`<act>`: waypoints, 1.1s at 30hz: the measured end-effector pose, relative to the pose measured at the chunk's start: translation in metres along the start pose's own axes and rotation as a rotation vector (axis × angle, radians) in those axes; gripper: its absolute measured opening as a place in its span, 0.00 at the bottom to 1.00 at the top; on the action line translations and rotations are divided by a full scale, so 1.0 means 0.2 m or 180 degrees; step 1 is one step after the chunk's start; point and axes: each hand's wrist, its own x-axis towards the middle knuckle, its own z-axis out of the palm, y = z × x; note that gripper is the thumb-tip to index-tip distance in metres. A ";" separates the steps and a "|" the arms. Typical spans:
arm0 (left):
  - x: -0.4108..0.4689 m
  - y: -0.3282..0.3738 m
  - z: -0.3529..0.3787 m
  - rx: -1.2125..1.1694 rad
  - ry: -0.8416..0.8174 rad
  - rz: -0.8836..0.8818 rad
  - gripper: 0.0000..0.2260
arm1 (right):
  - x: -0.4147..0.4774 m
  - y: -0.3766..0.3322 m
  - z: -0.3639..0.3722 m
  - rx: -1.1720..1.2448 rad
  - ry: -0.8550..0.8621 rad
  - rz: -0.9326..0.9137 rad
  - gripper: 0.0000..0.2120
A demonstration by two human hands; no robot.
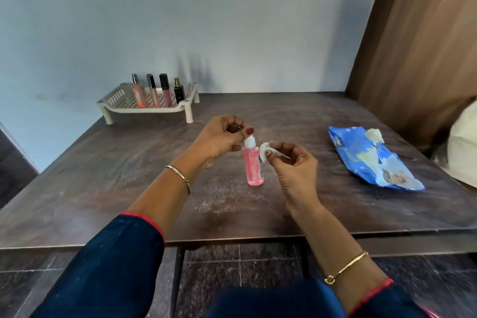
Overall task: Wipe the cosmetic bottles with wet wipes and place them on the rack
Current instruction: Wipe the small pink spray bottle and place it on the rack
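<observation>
A pink bottle (252, 166) with a white cap stands upright on the dark table (129, 175) in the middle. My left hand (220, 138) pinches its cap from above. My right hand (294, 165) pinches a crumpled white wet wipe (265, 151) and holds it against the bottle's upper right side. A beige perforated rack (121, 103) stands at the back left against the wall. On it stand several cosmetic bottles (154, 91), upright in a row.
A blue wet wipe pack (369, 160) lies on the right of the table with a wipe sticking out of its top. A pale bag (462, 142) sits at the right edge, beside a wooden panel (413, 33). The table's front edge runs just above my sleeves.
</observation>
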 end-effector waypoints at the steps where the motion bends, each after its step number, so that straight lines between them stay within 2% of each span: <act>1: 0.00 0.00 0.02 0.0008 0.0024 0.0010 0.05 | -0.01 0.00 -0.02 -0.0083 0.0025 -0.0066 0.09; 5: 0.00 0.01 0.09 0.0067 0.0199 0.0118 0.09 | 0.00 0.03 -0.05 -0.0771 -0.0026 -0.0577 0.10; 11: 0.02 0.03 0.13 0.0181 0.0349 0.0115 0.10 | 0.06 0.05 -0.06 -0.2107 -0.0296 -0.2081 0.08; 14: 0.03 0.04 0.13 0.0193 0.0399 0.0074 0.11 | 0.07 0.05 -0.05 -0.2854 -0.0440 -0.2552 0.09; 18: 0.05 0.05 0.14 0.0154 0.0315 -0.0009 0.11 | 0.07 0.06 -0.09 -0.3153 -0.0613 -0.3073 0.10; 22: 0.08 0.05 0.17 0.0223 0.0324 -0.0037 0.11 | 0.05 0.11 -0.16 -0.3474 -0.0990 -0.3000 0.12; 26: 0.10 0.06 0.17 0.0176 0.0233 -0.0136 0.16 | -0.02 0.14 -0.19 -0.3639 -0.1356 -0.2598 0.10; 30: 0.11 0.06 0.21 0.0321 0.0204 -0.0039 0.13 | -0.04 0.08 -0.19 -0.3585 -0.1800 -0.2038 0.10; 31: 0.11 0.06 0.21 0.0357 0.0225 -0.0007 0.12 | -0.04 0.06 -0.19 -0.3465 -0.1787 -0.1986 0.09; 33: 0.12 0.05 0.22 0.0397 0.0274 0.0067 0.09 | -0.01 0.01 -0.18 -0.3297 -0.1432 -0.2187 0.09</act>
